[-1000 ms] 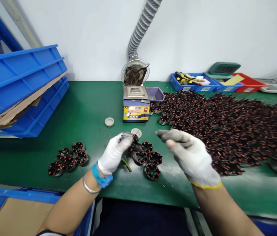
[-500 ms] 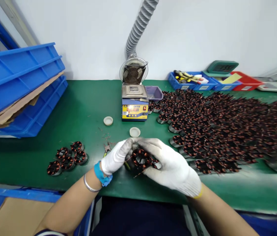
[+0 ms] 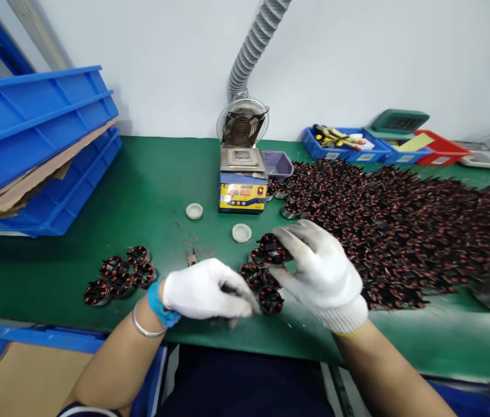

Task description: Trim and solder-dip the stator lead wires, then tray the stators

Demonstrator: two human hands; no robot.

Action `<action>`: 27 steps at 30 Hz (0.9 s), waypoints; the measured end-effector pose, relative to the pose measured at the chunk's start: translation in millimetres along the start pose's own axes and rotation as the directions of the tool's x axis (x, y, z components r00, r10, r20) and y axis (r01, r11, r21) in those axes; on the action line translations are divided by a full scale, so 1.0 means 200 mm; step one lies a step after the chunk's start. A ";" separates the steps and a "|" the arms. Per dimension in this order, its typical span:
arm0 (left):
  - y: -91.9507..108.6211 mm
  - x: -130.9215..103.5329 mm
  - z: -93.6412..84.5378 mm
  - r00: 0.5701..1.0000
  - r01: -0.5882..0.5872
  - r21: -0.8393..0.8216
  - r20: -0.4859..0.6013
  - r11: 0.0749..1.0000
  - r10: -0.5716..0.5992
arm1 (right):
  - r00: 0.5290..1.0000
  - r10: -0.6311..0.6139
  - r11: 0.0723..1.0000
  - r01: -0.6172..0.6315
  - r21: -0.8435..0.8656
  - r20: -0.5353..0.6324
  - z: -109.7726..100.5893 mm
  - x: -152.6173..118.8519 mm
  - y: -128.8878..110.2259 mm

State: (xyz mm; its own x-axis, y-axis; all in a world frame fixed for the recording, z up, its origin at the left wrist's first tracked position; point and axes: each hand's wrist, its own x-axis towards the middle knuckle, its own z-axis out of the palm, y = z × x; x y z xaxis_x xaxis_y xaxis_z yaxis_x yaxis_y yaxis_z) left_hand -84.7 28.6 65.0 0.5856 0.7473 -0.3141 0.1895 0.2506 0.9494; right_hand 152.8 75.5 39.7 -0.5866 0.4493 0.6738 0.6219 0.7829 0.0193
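My right hand (image 3: 321,269), in a white glove, grips a wire-wound motor stator (image 3: 272,249) between thumb and fingers. That stator is over a small cluster of stators (image 3: 270,299) in front of me. My left hand (image 3: 210,289), gloved too, is just left of the cluster; its fingertips are smeared by motion, and whether they touch or hold anything does not show. Beyond the left hand, cutting pliers (image 3: 192,258) lie partly hidden among wire scraps.
Several stators (image 3: 121,284) stand at left, and a dense mass of them (image 3: 401,231) spreads at right. A solder pot (image 3: 242,191) with a fan and hose stands at the back, two small white dishes (image 3: 242,233) before it. Stacked blue crates (image 3: 40,121) rise at left.
My hands have come apart from around the stators, uncovering the cluster. The right hand has a stator at the cluster's far side; the left has drawn back toward me.
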 end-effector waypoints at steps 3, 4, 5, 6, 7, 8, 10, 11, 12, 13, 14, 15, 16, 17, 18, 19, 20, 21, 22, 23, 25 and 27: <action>0.01 0.00 -0.04 0.945 -0.187 -0.075 -0.285 0.980 0.158 | 1.000 0.000 1.000 0.000 0.005 -0.022 0.00 0.02 0.01; 0.00 0.03 -0.04 0.855 -0.277 -0.053 -0.469 0.959 0.222 | 1.000 -0.013 1.000 0.013 0.010 -0.026 0.00 0.03 0.00; -0.02 0.07 -0.03 0.754 -0.338 -0.011 -0.602 0.941 0.264 | 0.999 -0.030 0.999 0.030 0.018 -0.028 0.00 0.03 -0.01; -0.04 0.10 -0.01 0.691 -0.358 0.034 -0.663 0.933 0.289 | 0.999 -0.045 0.999 0.046 0.027 -0.031 0.01 0.04 -0.02; -0.07 0.14 0.01 0.669 -0.353 0.072 -0.678 0.933 0.305 | 0.998 -0.059 0.998 0.060 0.035 -0.028 0.02 0.04 -0.03; -0.09 0.16 0.03 0.670 -0.333 0.101 -0.675 0.938 0.310 | 0.997 -0.071 0.997 0.072 0.039 -0.022 0.03 0.05 -0.04; -0.10 0.18 0.04 0.734 -0.274 0.118 -0.616 0.955 0.286 | 0.997 -0.080 0.996 0.080 0.042 -0.016 0.04 0.05 -0.05; -0.10 0.17 0.04 0.800 -0.233 0.114 -0.542 0.966 0.257 | 0.997 -0.074 0.996 0.074 0.042 -0.016 0.05 0.05 -0.04; -0.10 0.16 0.03 0.878 -0.189 0.112 -0.425 0.976 0.219 | 0.998 -0.061 0.997 0.062 0.040 -0.021 0.05 0.04 -0.03; -0.09 0.14 0.01 0.938 -0.150 0.118 -0.296 0.982 0.179 | 0.999 -0.046 0.998 0.047 0.035 -0.029 0.05 0.04 -0.02; -0.07 0.12 -0.01 0.966 -0.122 0.132 -0.211 0.984 0.149 | 0.998 -0.033 0.999 0.034 0.032 -0.044 0.04 0.04 -0.01; -0.06 0.11 -0.02 0.970 -0.111 0.145 -0.200 0.983 0.139 | 0.998 -0.026 0.999 0.028 0.031 -0.057 0.04 0.04 -0.01; -0.06 0.10 -0.04 0.955 -0.116 0.140 -0.255 0.983 0.149 | 0.998 -0.029 0.999 0.031 0.032 -0.062 0.03 0.04 0.00; -0.05 0.10 -0.05 0.923 -0.134 0.114 -0.347 0.984 0.166 | 0.997 -0.040 0.998 0.042 0.035 -0.060 0.03 0.04 -0.01; -0.05 0.11 -0.05 0.876 -0.164 0.079 -0.447 0.983 0.182 | 0.997 -0.059 0.997 0.061 0.041 -0.054 0.03 0.04 -0.01; -0.06 0.13 -0.04 0.835 -0.193 0.044 -0.518 0.980 0.188 | 0.995 -0.083 0.995 0.085 0.044 -0.047 0.03 0.04 -0.02; -0.07 0.14 -0.02 0.811 -0.216 0.015 -0.553 0.976 0.188 | 0.994 -0.106 0.993 0.108 0.044 -0.039 0.04 0.04 -0.04; -0.08 0.16 0.00 0.799 -0.229 -0.005 -0.572 0.973 0.185 | 0.992 -0.122 0.991 0.124 0.042 -0.031 0.05 0.04 -0.05; -0.09 0.17 0.02 0.789 -0.234 -0.015 -0.587 0.972 0.181 | 0.991 -0.131 0.990 0.132 0.046 -0.030 0.06 0.04 -0.06; -0.09 0.18 0.04 0.783 -0.231 -0.019 -0.598 0.973 0.174 | 0.991 -0.128 0.990 0.130 0.054 -0.033 0.07 0.04 -0.06; -0.09 0.18 0.08 0.795 -0.210 -0.027 -0.586 0.977 0.155 | 0.995 -0.095 0.991 0.099 0.085 -0.043 0.08 0.03 -0.07; -0.08 0.16 0.08 0.839 -0.179 -0.004 -0.523 0.984 0.151 | 0.997 -0.061 0.991 0.067 0.118 -0.057 0.07 0.03 -0.07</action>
State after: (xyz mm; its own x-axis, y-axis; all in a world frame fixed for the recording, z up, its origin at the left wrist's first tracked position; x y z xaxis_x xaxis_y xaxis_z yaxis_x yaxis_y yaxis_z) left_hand -55.2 39.0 40.5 0.1073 0.9866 -0.1229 0.0781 0.1149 0.9903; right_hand 132.5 73.3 32.9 -0.5929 0.3755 0.7123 0.5151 0.8568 -0.0230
